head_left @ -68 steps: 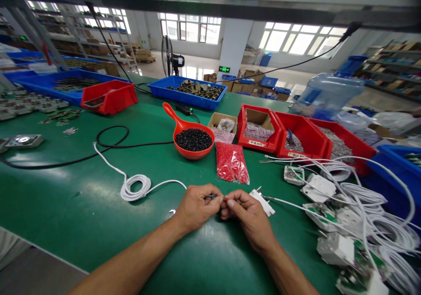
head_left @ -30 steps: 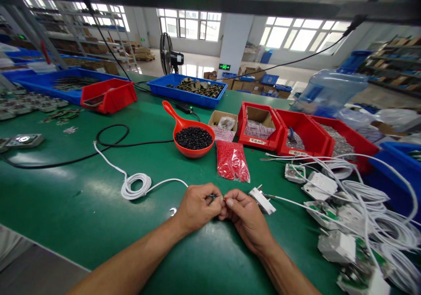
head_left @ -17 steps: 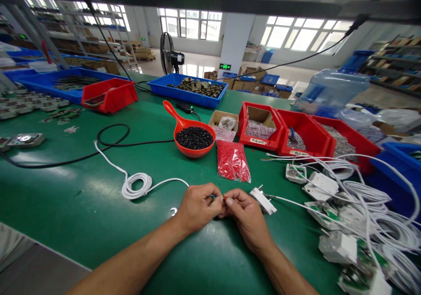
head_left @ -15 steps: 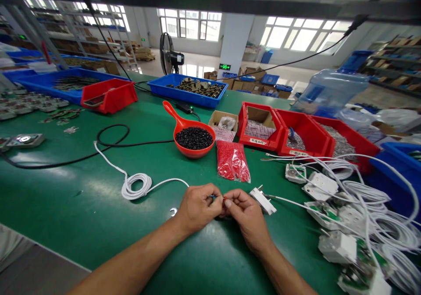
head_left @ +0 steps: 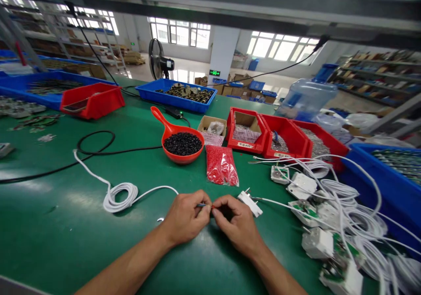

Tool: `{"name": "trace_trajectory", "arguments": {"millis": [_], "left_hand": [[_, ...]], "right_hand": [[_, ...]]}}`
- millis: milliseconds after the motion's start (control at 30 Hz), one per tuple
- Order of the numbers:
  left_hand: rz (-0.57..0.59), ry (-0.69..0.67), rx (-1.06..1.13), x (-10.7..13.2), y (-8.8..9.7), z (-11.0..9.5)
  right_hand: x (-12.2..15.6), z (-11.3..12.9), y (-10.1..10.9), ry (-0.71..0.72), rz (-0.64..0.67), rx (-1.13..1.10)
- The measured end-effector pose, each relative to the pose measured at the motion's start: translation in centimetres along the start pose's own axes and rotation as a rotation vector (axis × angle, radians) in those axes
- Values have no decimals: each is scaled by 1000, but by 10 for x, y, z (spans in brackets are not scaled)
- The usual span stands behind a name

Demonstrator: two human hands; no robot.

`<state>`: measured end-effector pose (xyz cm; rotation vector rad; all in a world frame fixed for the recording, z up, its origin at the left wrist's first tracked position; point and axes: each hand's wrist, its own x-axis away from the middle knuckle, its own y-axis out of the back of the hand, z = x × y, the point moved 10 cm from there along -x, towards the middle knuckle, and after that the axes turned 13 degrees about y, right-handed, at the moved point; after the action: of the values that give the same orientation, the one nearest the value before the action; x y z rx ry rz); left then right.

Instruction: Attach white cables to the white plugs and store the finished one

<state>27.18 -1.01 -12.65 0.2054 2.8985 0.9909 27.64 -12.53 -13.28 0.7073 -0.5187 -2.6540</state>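
**Blue wire [head_left: 201,205] and red piece [head_left: 212,207], pinched at the fingertips**

Latest change: the view has been swung to the right, and a wider hollow is now shown between the thumb and curled fingers of the right hand [head_left: 237,222]. The small parts are still kept at the meeting of the fingertips, so the same piece of work is judged to be in hand, with nothing exchanged.

Hands: brought together over the green bench [head_left: 108,251]. The blue wire, thin and smooth, is gripped by the left hand [head_left: 190,218]; the red piece, tiny and bright, is pinched by the right. Whether the two are joined cannot be told, the fingers being in the way.

White cable [head_left: 130,194]: smooth-sheathed, wound in a flat coil, one length led to behind the left hand.

White plug unit [head_left: 251,204]: hard, matt casing, laid just beyond the right hand.

Red granules [head_left: 222,165]: held in a glossy, creased clear bag.

Orange scoop [head_left: 183,159]: shiny, round-bowled and long-handled, filled with black pellets [head_left: 183,143].

Wrench end [head_left: 160,219]: bright metal, open-mouthed, partly covered by the left forearm.
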Motion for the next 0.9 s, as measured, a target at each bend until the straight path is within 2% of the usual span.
{"name": "trace_trajectory", "arguments": {"millis": [167, 367, 567, 767, 900], "left_hand": [[94, -8, -72, 1, -11, 0], [199, 9, -182, 4, -22, -3], [220, -52, -139, 4, -21, -6], [212, -96, -48, 4, -17, -11], [179, -89, -101, 2, -18, -9]], "right_hand": [[-2, 21, 7, 151, 47, 121], [-2, 28, 6, 206, 120, 183], [-4, 25, 11, 147, 79, 145], [-4, 25, 11, 156, 76, 118], [-4, 24, 11, 143, 79, 131]]}}
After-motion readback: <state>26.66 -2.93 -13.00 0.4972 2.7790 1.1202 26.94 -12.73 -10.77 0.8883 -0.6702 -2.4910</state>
